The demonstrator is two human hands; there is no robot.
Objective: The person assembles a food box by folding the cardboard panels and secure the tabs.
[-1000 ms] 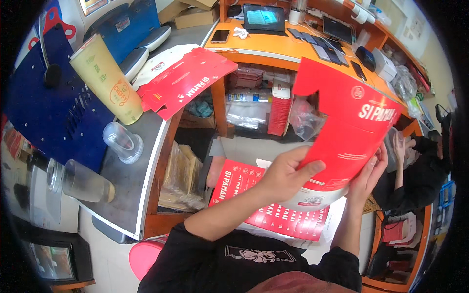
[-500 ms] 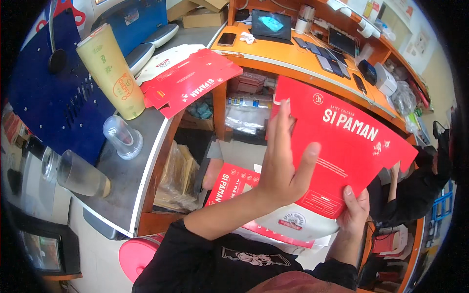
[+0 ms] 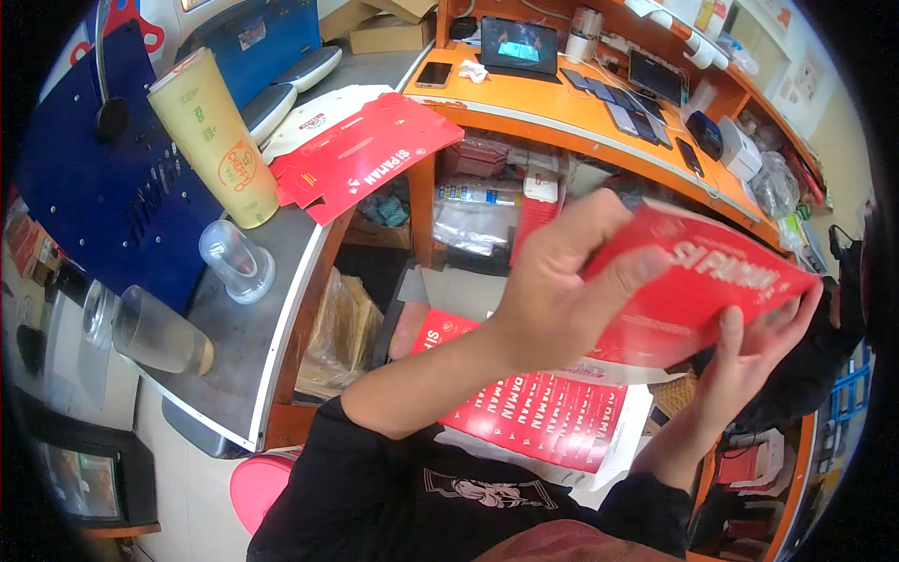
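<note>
Both my hands hold a flat red-and-white cardboard box blank (image 3: pixel 698 323) tilted in front of me, slightly smeared by motion. My left hand (image 3: pixel 567 290) has its thumb on the red face, with its fingers bent at the upper left edge. At the lower right, my right hand (image 3: pixel 744 375) grips the blank with the thumb in front and fingers around the right edge. Below lie more red printed cardboard sheets (image 3: pixel 529 412) near my lap, partly covered by my left forearm and the held blank.
On the grey counter at left are another red box blank (image 3: pixel 375 159), a tall yellow cup stack (image 3: pixel 213 140), clear plastic lids (image 3: pixel 236 264) and a clear cup (image 3: pixel 161 332). Phones (image 3: pixel 632 117) and a tablet (image 3: pixel 520 49) rest on the orange desk. A pink stool (image 3: pixel 257 492) stands below.
The blank has tipped back and shifted right. My left hand has gone from spread fingers in front of it to gripping its edge. My right hand has moved up along the right side.
</note>
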